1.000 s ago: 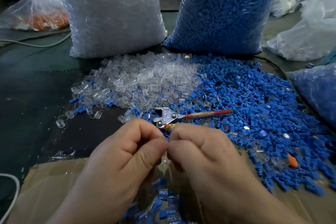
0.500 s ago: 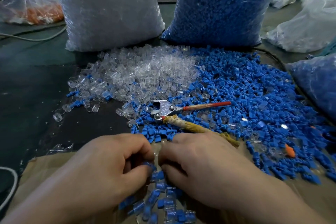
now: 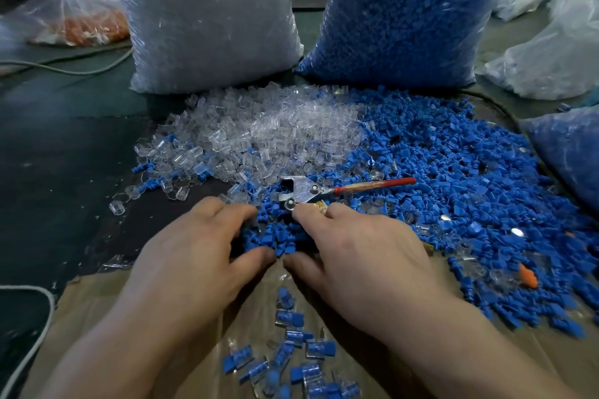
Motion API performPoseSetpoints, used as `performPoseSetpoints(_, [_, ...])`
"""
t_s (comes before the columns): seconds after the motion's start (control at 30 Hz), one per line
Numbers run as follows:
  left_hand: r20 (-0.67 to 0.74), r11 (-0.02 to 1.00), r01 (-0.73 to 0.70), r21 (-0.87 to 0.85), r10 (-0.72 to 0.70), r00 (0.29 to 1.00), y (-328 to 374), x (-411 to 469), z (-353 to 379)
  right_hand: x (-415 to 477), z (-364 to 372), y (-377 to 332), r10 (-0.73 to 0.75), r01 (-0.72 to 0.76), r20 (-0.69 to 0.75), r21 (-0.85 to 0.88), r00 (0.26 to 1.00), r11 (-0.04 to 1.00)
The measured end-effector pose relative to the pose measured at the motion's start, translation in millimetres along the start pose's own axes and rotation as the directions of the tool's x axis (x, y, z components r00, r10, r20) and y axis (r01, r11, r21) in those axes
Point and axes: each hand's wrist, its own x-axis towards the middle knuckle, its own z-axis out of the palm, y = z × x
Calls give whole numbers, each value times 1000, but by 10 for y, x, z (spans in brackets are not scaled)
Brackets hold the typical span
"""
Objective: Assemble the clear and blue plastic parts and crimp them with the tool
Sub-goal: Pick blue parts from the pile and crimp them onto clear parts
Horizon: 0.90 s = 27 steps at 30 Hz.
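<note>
Both hands reach into the near edge of the blue parts (image 3: 453, 178), a wide heap spreading from the centre toward 3 o'clock. The left hand (image 3: 194, 246) has its fingers bent with the tips buried among the blue pieces and the thumb spread below; whether it pinches a piece cannot be told. The right hand (image 3: 363, 253) lies just beside it at 5 o'clock, fingers curved down, its forefinger tip touching the metal head of the crimping tool (image 3: 301, 193). The tool's yellow-wrapped handle runs under this hand, but a firm grip cannot be made out; the red handle points toward 3 o'clock. The clear parts (image 3: 259, 136) are heaped at 12 o'clock of the hands, touching the blue heap. Assembled clear-and-blue pieces (image 3: 291, 356) lie at 6 o'clock on cardboard (image 3: 97, 317), between the forearms. Farther off stand a bag of clear parts (image 3: 207, 19) at 11 o'clock and a bag of blue parts (image 3: 405, 10) at 1 o'clock.
</note>
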Motion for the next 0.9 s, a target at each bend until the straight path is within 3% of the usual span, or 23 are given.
performPoseSetpoints(0.23, [-64,981,41,-191,-54,996,35,-12,48,50,-10,0,4,-4,11,30,1000,1000])
performPoseSetpoints(0.47, [-82,997,-20,-76,14,997,100,25,97,46,-12,22,-29,28,24,53,999,998])
performPoseSetpoints(0.6, [-101,955,63,-290,-96,990,93,31,110,34,-13,8,-30,28,37,56,999,998])
performPoseSetpoints(0.7, [-126,930,68,-360,-121,985,92,14,136,29,15,-10,-14,15,-7,65,1000,998])
performPoseSetpoints(0.9, [-247,843,45,-537,-208,947,56,1,180,-3,22,48,51,2,-142,346,989,938])
